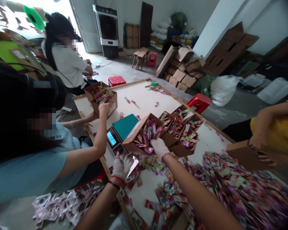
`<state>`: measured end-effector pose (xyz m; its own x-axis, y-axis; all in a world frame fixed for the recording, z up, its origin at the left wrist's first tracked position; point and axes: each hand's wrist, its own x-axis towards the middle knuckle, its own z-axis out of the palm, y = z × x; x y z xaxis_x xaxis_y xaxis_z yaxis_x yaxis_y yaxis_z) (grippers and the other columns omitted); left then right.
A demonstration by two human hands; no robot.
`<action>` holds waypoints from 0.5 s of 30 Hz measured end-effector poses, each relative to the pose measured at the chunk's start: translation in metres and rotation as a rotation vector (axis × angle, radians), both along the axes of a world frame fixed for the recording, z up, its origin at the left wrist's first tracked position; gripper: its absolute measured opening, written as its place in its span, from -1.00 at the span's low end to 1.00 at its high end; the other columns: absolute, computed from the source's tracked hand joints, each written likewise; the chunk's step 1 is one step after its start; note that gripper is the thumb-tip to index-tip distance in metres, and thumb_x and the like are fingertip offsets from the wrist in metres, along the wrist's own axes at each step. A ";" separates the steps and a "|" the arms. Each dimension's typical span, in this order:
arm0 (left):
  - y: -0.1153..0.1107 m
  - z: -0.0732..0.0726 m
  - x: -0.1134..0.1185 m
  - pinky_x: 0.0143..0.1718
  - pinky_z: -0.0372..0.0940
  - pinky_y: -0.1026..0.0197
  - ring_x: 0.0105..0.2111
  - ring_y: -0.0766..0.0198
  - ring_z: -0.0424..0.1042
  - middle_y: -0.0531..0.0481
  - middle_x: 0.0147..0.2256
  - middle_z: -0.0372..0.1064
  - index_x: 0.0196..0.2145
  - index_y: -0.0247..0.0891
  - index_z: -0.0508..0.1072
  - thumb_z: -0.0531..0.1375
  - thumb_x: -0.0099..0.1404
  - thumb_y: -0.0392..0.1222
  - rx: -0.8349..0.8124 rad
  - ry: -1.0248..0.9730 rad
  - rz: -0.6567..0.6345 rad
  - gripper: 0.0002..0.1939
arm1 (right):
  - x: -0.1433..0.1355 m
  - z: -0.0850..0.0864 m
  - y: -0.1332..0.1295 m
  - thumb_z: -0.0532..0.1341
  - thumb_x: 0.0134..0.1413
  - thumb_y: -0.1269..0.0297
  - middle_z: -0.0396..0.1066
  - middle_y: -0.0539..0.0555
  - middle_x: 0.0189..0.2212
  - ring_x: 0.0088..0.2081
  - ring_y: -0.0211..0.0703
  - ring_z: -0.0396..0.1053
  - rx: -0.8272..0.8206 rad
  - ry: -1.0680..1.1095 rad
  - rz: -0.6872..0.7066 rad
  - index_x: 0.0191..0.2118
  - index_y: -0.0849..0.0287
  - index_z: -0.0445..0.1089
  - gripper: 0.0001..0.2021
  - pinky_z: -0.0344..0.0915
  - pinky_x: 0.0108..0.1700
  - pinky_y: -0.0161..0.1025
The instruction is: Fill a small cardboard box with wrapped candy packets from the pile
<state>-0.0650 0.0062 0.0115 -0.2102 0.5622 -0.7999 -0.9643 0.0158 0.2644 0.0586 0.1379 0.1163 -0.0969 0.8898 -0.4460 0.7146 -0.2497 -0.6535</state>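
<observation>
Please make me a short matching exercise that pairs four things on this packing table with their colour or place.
Things:
1. digital scale
2. right hand
3. stool
4. left hand

Descriptions:
A. red, on the floor beyond the table's far edge
B. white-gloved, at the near rim of the cardboard box of sachets
C. lit blue display, teal platform
D. white-gloved, just in front of the scale

Pairs: 1-C, 2-B, 3-A, 4-D

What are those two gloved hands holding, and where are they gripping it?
Right hand grips the cardboard box of packets by its near rim; left hand holds a few packets.
</observation>
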 end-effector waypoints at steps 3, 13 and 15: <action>0.002 -0.023 -0.024 -0.09 0.32 0.16 -0.23 0.26 0.46 0.00 -0.21 0.36 -0.12 -0.11 0.32 0.16 0.25 -0.13 -0.139 0.337 -0.058 -0.77 | -0.049 -0.015 0.035 0.08 -0.08 0.30 0.37 0.20 -0.34 -0.28 -0.10 0.30 0.020 -0.040 0.062 -0.26 0.34 0.38 -0.72 0.20 -0.22 -0.25; -0.023 -0.004 0.005 -0.31 0.31 0.24 -0.34 0.23 0.45 -0.03 -0.32 0.41 -0.26 -0.23 0.43 0.31 0.03 -0.03 -0.030 0.604 -0.253 -0.66 | 0.013 -0.004 -0.009 -0.18 0.16 -0.18 0.38 0.11 -0.21 -0.46 -0.18 0.39 -0.095 0.146 0.050 0.06 0.08 0.15 -0.45 0.33 -0.45 -0.21; -0.015 0.009 0.020 -0.36 0.31 0.24 -0.40 0.26 0.44 -0.01 -0.37 0.39 -0.30 -0.23 0.41 0.31 0.02 -0.04 0.013 0.511 -0.297 -0.69 | 0.061 -0.005 -0.049 -0.15 0.21 -0.09 0.39 0.08 -0.23 -0.43 -0.17 0.43 -0.106 0.060 0.045 0.04 0.03 0.20 -0.54 0.35 -0.46 -0.22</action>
<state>-0.0454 -0.0087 0.0200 -0.3992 0.6649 -0.6313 -0.6689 0.2598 0.6965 0.1201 0.0886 0.1115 -0.1651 0.8321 -0.5295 0.6870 -0.2882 -0.6670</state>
